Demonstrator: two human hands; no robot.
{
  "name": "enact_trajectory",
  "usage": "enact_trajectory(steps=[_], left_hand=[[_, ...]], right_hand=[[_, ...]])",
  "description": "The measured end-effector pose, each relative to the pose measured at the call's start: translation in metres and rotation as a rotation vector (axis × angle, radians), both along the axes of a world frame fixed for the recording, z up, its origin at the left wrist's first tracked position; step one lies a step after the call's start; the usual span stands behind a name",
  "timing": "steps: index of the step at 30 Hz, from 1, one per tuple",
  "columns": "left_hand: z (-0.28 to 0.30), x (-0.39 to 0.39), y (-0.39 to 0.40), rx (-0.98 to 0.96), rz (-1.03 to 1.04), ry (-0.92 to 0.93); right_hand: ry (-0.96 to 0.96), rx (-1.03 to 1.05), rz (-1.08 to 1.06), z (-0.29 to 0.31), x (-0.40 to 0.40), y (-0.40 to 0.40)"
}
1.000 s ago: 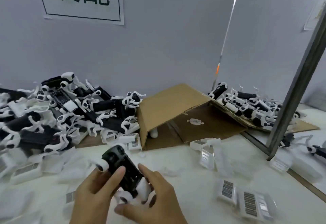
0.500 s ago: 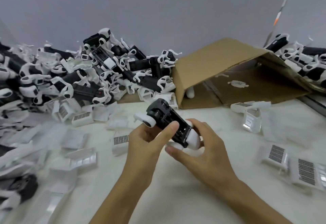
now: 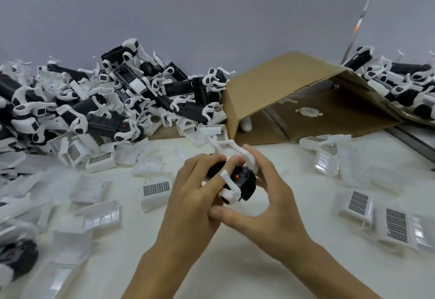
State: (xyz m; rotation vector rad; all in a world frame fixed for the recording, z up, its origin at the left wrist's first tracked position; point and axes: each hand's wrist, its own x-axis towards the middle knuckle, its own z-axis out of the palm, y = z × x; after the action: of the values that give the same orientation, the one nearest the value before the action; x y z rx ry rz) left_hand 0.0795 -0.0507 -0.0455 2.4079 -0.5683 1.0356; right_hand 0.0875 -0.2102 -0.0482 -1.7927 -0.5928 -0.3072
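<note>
Fingers [image 3: 200,174] of the left hand [image 3: 188,195] and right hand [image 3: 273,204] are curled round the black-and-white unit [image 3: 244,182], held above the table's [image 3: 235,263] middle. White arms appear fitted; final seating is judged outstanding.

table [image 3: 235,270] white | black-and-white parts pile [image 3: 106,105] rear-left | cardboard box [image 3: 270,91] rear | grille covers [image 3: 156,186] scattered
</note>
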Motion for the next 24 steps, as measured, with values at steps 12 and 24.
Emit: enact_trajectory(steps=[12,24], left_hand=[[0.009,-0.008,-0.008,-0.572,0.326,0.062],[0.025,-0.004,-0.013,-1.487,-0.292,0.645]], right_hand=[[0.032,0.185,-0.059,0.013,-0.004,-0.002],[0.016,-0.020,0.133,0.003,-0.005,-0.001]])
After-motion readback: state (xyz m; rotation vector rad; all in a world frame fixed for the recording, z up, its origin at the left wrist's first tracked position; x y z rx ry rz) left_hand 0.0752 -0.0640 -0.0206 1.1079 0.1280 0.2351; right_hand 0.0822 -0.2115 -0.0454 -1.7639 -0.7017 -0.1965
